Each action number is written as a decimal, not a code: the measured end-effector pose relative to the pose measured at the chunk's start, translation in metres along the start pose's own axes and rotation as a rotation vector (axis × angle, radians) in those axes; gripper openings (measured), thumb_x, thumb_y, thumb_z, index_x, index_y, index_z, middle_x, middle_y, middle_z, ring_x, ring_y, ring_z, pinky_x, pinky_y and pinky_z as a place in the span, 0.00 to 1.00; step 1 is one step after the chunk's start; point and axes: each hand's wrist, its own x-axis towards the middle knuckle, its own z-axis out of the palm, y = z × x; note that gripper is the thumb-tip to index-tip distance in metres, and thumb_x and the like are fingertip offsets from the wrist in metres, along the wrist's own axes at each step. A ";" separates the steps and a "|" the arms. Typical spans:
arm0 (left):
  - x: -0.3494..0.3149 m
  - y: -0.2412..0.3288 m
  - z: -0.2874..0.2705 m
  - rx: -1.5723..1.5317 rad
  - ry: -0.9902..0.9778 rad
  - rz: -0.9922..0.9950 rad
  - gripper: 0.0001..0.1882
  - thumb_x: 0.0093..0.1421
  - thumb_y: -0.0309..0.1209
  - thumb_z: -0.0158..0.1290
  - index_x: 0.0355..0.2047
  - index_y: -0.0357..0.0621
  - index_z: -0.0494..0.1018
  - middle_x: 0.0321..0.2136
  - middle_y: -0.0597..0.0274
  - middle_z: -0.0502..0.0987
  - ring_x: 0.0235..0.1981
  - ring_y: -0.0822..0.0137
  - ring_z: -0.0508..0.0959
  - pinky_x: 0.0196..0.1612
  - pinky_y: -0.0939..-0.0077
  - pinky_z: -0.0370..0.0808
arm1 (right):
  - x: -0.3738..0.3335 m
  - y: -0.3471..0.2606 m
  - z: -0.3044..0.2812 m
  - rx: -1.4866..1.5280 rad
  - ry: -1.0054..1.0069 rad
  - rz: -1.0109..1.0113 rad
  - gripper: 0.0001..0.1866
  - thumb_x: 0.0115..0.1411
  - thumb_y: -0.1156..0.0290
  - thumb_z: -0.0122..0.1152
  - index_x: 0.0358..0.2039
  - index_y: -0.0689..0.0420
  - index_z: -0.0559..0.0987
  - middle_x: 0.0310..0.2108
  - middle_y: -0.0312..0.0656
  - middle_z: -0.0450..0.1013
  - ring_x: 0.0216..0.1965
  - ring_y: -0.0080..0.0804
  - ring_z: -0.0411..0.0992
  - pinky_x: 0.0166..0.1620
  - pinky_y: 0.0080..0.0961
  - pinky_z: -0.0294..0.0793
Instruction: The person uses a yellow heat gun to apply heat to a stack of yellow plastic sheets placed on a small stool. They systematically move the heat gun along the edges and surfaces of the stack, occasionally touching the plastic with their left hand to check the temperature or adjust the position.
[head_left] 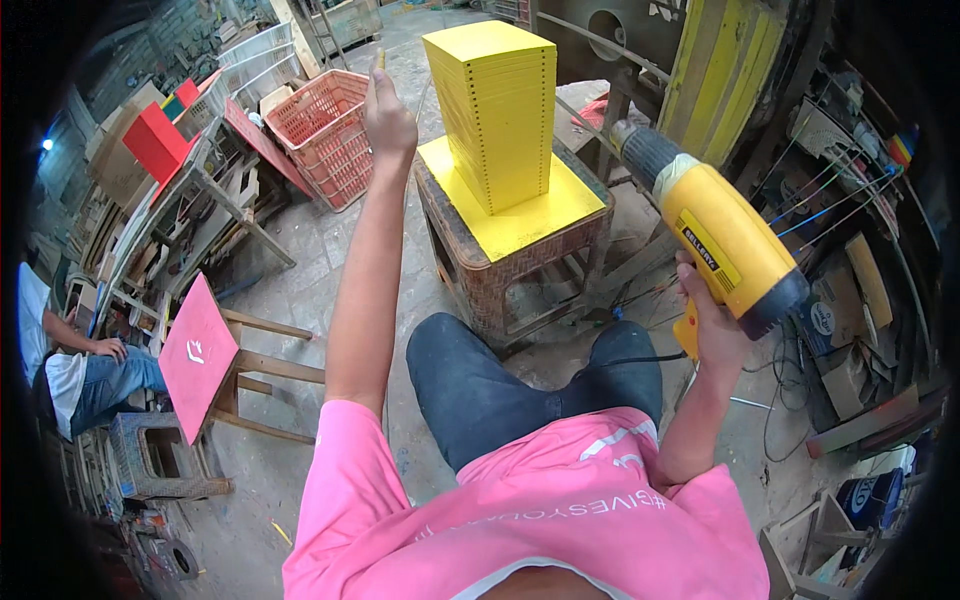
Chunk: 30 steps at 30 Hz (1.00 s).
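My right hand (712,325) grips a yellow and black heat gun (722,235) by its handle. The heat gun's dark nozzle end tilts up and left, toward the stool, with a gap between them. Raised at the left, my left hand (391,122) is closed, and a thin yellow piece (381,60) shows at its fingertips. Between my hands stands a tall yellow stack (500,120) with thin layers at the top and rows of dark marks along its edges. Under it lies a flat yellow sheet (467,226) on a brown woven-pattern stool (470,290). Neither hand touches the stack.
A pink-topped stool (200,350) lies tipped at the left, near a seated person (110,370). An orange plastic crate (320,125) stands behind it. Yellow-painted boards (715,80) lean at the back right. Cardboard and scraps (850,330) crowd the right side, beside a loose cord (780,400).
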 end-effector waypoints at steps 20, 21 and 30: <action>-0.092 -0.058 0.004 -0.428 -0.035 -0.218 0.38 0.72 0.51 0.21 0.66 0.28 0.50 0.66 0.44 0.53 0.68 0.57 0.53 0.70 0.66 0.46 | -0.010 0.031 -0.013 -0.166 -0.063 0.092 0.17 0.52 0.77 0.70 0.43 0.60 0.78 0.30 0.34 0.76 0.27 0.20 0.71 0.32 0.19 0.72; -0.091 -0.062 0.006 -0.424 -0.033 -0.210 0.38 0.72 0.52 0.21 0.66 0.27 0.49 0.66 0.44 0.53 0.69 0.57 0.52 0.70 0.66 0.46 | -0.012 0.032 -0.014 -0.136 -0.124 0.106 0.18 0.51 0.78 0.70 0.43 0.60 0.77 0.31 0.34 0.76 0.27 0.20 0.71 0.32 0.19 0.72; -0.059 -0.070 0.006 -0.471 -0.017 -0.142 0.36 0.72 0.50 0.22 0.65 0.27 0.51 0.66 0.44 0.54 0.69 0.57 0.53 0.70 0.67 0.46 | -0.025 0.012 -0.006 0.151 -0.237 0.049 0.21 0.52 0.80 0.69 0.47 0.61 0.76 0.35 0.39 0.78 0.29 0.22 0.73 0.32 0.20 0.74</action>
